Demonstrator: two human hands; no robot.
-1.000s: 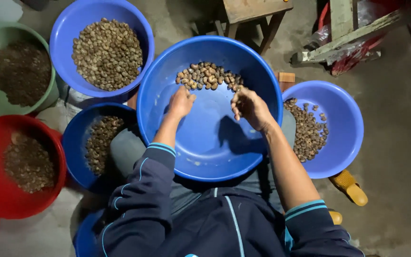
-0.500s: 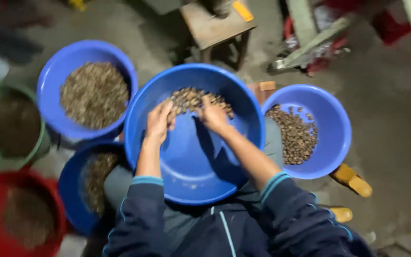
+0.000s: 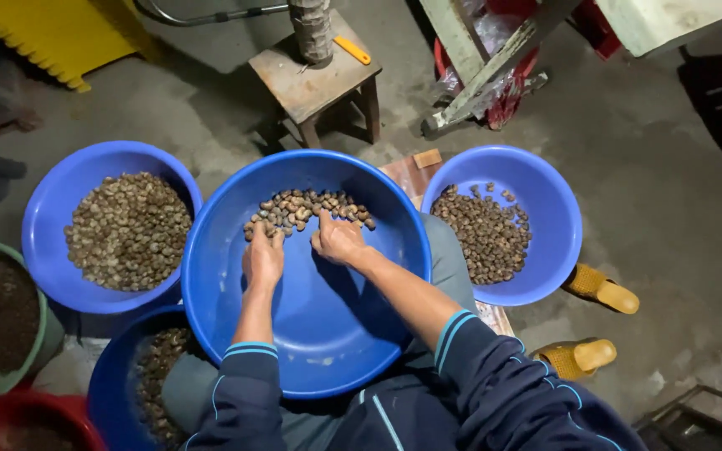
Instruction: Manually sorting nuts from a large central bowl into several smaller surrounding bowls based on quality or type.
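A large blue basin (image 3: 236, 326) rests on my lap with a small heap of brown nuts (image 3: 304, 208) at its far side. My left hand (image 3: 262, 258) lies palm down with its fingertips in the near edge of the heap. My right hand (image 3: 338, 240) is beside it, fingers curled and one finger stretched into the nuts. Whether either hand holds a nut is hidden.
Blue bowls of nuts sit at left (image 3: 52, 276), right (image 3: 553, 209) and lower left (image 3: 114, 384). A green tub (image 3: 39, 338) and a red tub (image 3: 85, 422) hold dark material. A wooden stool (image 3: 315, 79), yellow sandals (image 3: 603, 288) and a wooden frame (image 3: 495, 58) stand on the concrete floor.
The view has tilted up and shifted, so the basins sit lower in frame. Both hands have come closer together and reached into the heap of nuts.
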